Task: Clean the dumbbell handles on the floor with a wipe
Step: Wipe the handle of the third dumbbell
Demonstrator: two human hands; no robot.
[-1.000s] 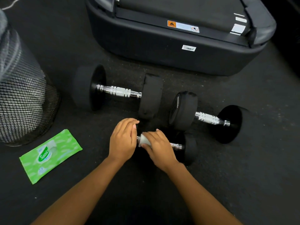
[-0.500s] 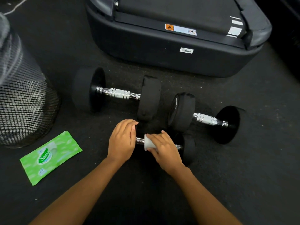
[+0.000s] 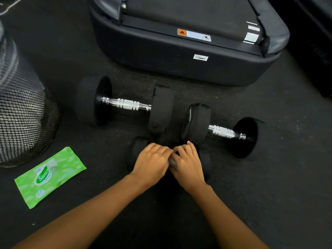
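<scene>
wipe (image 3: 172,163) shows as a pale sliver on the handle of the small dumbbell (image 3: 138,151), which lies on the floor (image 3: 269,186) nearest you. your left hand (image 3: 152,162) curls over that handle. your right hand (image 3: 187,163) curls round the wipe, touching the left. pack of wipes (image 3: 50,175) lies well to the left.

Both bare forearms angled in from the bottom edge, converging toward the middle. Left hand (image 3: 151,161) was palm-down, fingers curled downward; what they gripped was hidden. Right hand (image 3: 188,163) sat palm-down just beside it, fingers curled round a wipe (image 3: 172,163), only a pale sliver showing. Fingertips of both hands touched. Both hands were slightly blurred.
</scene>
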